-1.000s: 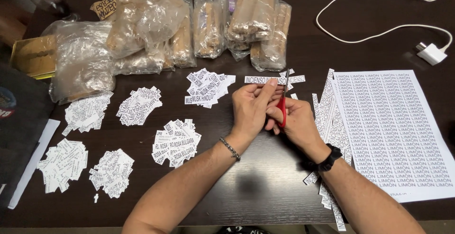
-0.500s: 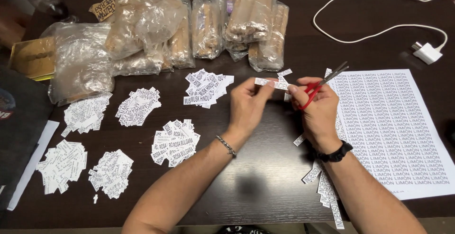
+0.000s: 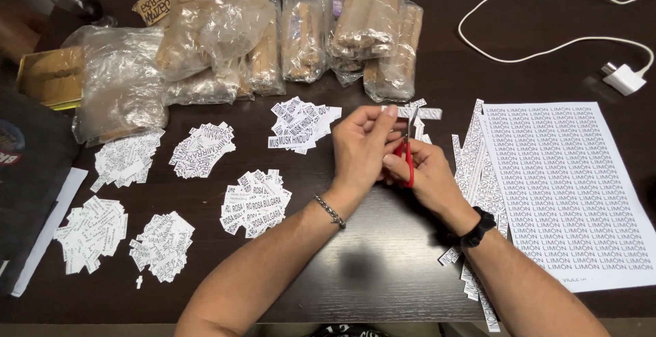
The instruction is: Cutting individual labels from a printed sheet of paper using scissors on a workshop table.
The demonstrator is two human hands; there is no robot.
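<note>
cutting printed labels from a strip, with most of the sheet left

standing beside a dark wooden table [image 3: 383,269], i see label cutting well under way but, by my judgement, far from finished. largest on the right lies a white printed sheet [image 3: 567,193], rows of repeated text uncut across nearly its whole face. just left of it, long paper strips [image 3: 471,166] already sliced from a sheet lie in a loose fan, waiting to be snipped. across the left and middle of the table sit seven small piles of cut labels [image 3: 256,202], kept apart from one another, which is the finished share. behind them, clear bags of brown bundled sticks [image 3: 301,33] line the far edge, with a white charger and cable [image 3: 623,77] at far right.

near the table's centre, the left hand [image 3: 362,149] pinches one narrow white paper strip [image 3: 420,112] between thumb and fingertips, holding it level above the table. the right hand [image 3: 427,173] has its fingers curled through the handles of red-handled scissors [image 3: 408,156], blades pointing up at the strip; whether the blades are apart or together i cannot tell.
</note>
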